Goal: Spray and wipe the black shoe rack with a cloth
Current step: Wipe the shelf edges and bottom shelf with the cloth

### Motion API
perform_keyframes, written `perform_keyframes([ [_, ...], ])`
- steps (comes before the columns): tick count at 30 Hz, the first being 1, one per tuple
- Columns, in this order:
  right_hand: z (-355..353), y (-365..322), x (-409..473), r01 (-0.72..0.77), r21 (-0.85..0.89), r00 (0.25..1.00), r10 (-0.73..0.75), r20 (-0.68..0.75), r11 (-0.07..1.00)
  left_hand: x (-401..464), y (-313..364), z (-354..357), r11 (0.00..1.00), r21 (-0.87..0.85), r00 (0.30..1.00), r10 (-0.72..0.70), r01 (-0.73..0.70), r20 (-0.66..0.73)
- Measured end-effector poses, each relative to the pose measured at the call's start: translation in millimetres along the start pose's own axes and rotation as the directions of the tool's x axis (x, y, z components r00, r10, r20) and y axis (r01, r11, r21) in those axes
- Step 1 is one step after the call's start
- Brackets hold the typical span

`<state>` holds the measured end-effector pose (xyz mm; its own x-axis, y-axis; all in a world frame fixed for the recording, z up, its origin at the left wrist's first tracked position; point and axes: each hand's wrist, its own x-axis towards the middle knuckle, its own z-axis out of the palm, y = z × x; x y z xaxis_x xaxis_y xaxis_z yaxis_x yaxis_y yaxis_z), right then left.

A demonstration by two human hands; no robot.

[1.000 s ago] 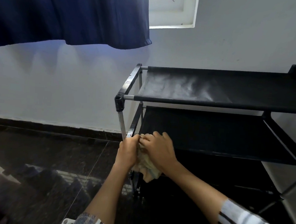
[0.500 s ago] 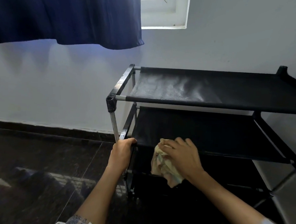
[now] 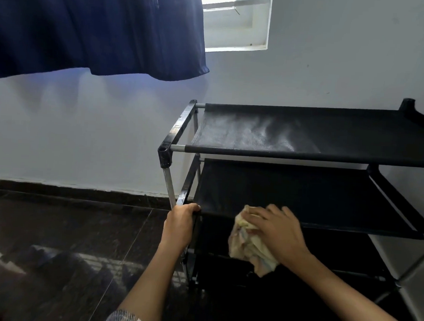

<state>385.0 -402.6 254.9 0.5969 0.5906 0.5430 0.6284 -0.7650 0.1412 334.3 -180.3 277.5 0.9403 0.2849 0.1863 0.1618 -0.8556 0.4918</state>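
Note:
The black shoe rack [image 3: 305,156] stands against the white wall, with fabric shelves on a metal frame. Its top shelf shows a pale damp patch. My left hand [image 3: 179,224] grips the rack's front left corner at the second shelf. My right hand [image 3: 277,232] presses a crumpled pale yellow cloth [image 3: 247,249] on the front edge of the second shelf, and part of the cloth hangs below the edge. No spray bottle is in view.
A dark blue curtain [image 3: 95,24] hangs at the upper left beside a window [image 3: 237,20]. The floor [image 3: 64,238] is dark glossy tile with a black skirting strip along the wall. A grey surface [image 3: 415,272] shows at the lower right.
My right hand has slid the cloth to the right along the second shelf's front edge, away from my left hand. My left hand stays on the rack's corner.

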Motion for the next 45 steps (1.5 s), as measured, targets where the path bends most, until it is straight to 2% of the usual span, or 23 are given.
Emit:
perform_keyframes([
  [5,2.5,-20.2,20.9,-0.036,0.012,0.998,0.035,0.042,0.999,-2.2,2.4,0.8,1.0,0.026,1.0,-0.01,0.011,-0.026],
  [11,12.0,-58.5,48.9,-0.087,0.112,0.982,0.067,0.174,0.99,-1.2,5.1,1.0,0.997,0.077,1.0,-0.026,0.027,-0.017],
  [14,-0.4,-37.0,31.6,-0.089,0.144,0.982,0.063,0.178,0.986,-0.9,5.3,0.1,0.993,0.113,0.999,-0.029,0.031,-0.018],
  [17,-13.0,15.6,-11.3,-0.182,0.123,0.975,0.163,0.151,0.976,1.7,4.9,0.1,0.992,0.122,1.0,-0.027,0.029,-0.017],
  [20,-22.7,62.6,-44.3,-0.289,0.066,0.933,0.265,0.243,0.955,2.2,5.1,2.7,0.991,0.135,1.0,-0.023,0.024,-0.008],
  [22,-22.0,69.3,-45.8,-0.337,0.049,0.905,0.309,0.293,0.94,2.1,4.4,4.1,0.989,0.146,1.0,-0.024,0.026,-0.015],
  [25,-16.2,52.2,-32.8,-0.352,0.064,0.906,0.323,0.272,0.934,3.0,2.2,5.4,0.986,0.163,0.999,-0.036,0.039,-0.024],
  [31,5.0,-29.7,28.6,-0.226,0.156,0.948,0.18,0.262,0.962,3.1,0.9,10.8,0.986,0.165,0.998,-0.03,0.037,-0.047],
  [34,9.2,-50.8,41.1,-0.207,0.18,0.959,0.163,0.232,0.962,5.5,-0.8,10.2,0.988,0.149,0.999,-0.029,0.035,-0.041],
  [38,2.7,-21.8,13.0,-0.231,0.178,0.961,0.195,0.197,0.957,7.2,-2.0,8.5,0.991,0.131,1.0,-0.028,0.029,-0.008],
  [41,-10.7,17.2,-12.8,-0.275,0.14,0.939,0.234,0.251,0.951,7.1,1.5,5.4,0.988,0.15,0.999,-0.046,0.041,0.026],
  [45,-37.6,67.1,-40.1,-0.38,0.129,0.889,0.324,0.324,0.916,8.3,26.7,-3.1,0.951,0.3,0.967,-0.147,0.08,0.208],
])
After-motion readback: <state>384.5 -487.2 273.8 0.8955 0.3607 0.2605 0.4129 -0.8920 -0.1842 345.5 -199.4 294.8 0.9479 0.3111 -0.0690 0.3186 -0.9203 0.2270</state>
